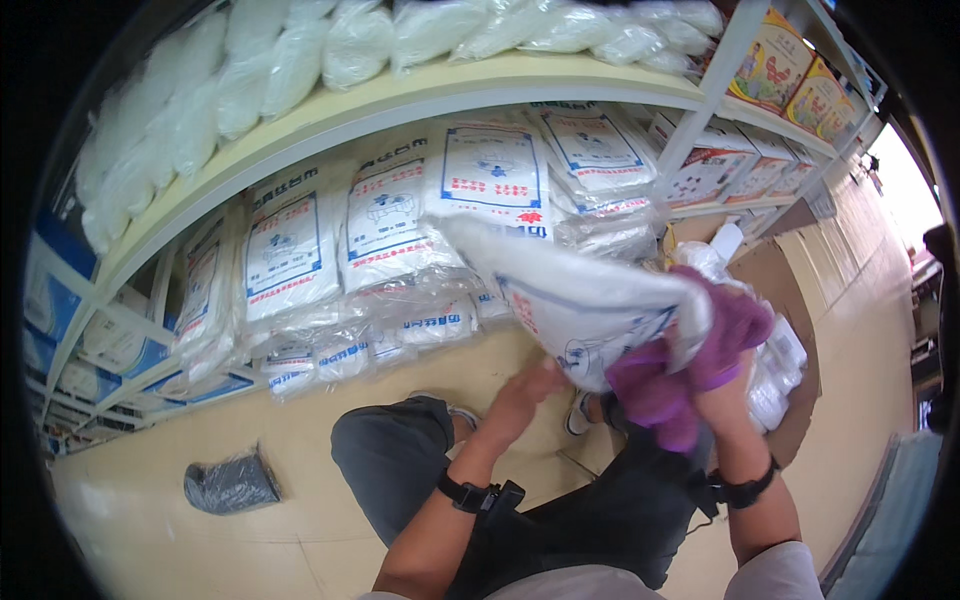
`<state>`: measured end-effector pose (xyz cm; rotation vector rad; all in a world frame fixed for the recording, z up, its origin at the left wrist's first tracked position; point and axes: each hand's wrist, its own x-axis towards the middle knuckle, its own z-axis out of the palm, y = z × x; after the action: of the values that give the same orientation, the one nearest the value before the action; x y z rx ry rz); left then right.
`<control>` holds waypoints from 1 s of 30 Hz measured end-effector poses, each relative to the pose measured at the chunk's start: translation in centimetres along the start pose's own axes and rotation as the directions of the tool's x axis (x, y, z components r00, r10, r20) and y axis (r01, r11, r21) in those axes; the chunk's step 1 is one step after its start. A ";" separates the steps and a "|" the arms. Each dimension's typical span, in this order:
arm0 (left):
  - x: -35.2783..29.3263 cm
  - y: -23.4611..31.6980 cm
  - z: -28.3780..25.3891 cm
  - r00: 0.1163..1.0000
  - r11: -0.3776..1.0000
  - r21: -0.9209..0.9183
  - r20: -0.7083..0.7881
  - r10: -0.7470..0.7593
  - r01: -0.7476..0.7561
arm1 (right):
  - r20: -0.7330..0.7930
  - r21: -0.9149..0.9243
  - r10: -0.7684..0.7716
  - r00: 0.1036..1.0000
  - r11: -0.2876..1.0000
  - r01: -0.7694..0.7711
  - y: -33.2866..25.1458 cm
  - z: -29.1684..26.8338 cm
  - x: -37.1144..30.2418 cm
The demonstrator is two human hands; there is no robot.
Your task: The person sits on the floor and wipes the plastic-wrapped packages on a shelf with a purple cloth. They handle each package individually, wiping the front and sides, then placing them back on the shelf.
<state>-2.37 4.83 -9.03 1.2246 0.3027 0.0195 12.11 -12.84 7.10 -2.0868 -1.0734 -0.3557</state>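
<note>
A flat white plastic-wrapped package (580, 300) with blue and red print is tilted in front of me, its far end near the shelf stacks. My right hand (722, 392) is closed on a crumpled purple cloth (655, 385), which lies against the right end of the package. Whether the fingers also grip the package is hidden. Beside the package's lower left edge is my left hand (525, 398). Its fingers are smeared by motion, and I cannot tell whether they touch the package.
Similar printed packages (290, 255) lie in stacks on the lower shelf. Clear-wrapped white bundles (360, 45) fill the shelf (420, 95) above. An open cardboard box (800, 330) with wrapped white items stands at right. A dark plastic-wrapped object (232, 482) lies on the floor at left.
</note>
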 end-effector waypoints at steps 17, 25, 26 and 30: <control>5.7 -5.2 4.3 0.880 0.446 -0.784 0.256 -0.401 0.432 | 0.287 0.646 0.888 0.358 0.096 -0.757 8.5 3.8 -7.4; 16.3 -9.2 -2.7 0.913 0.752 -0.643 -0.205 -0.352 0.145 | 0.577 0.569 0.775 0.257 -0.156 -0.808 14.8 9.8 -4.6; 17.1 -10.2 -4.2 0.905 0.789 -0.600 -0.254 -0.342 0.130 | 0.604 0.559 0.748 0.275 -0.152 -0.815 15.5 9.5 -4.2; 21.2 -12.6 -8.7 0.875 0.861 -0.489 -0.346 -0.338 0.140 | 0.658 0.600 0.703 0.270 -0.273 -0.752 18.0 7.9 -2.7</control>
<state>14.01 12.27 -28.00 0.6961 0.7915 0.1297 23.94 -15.29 -8.60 -1.2183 0.3490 0.8386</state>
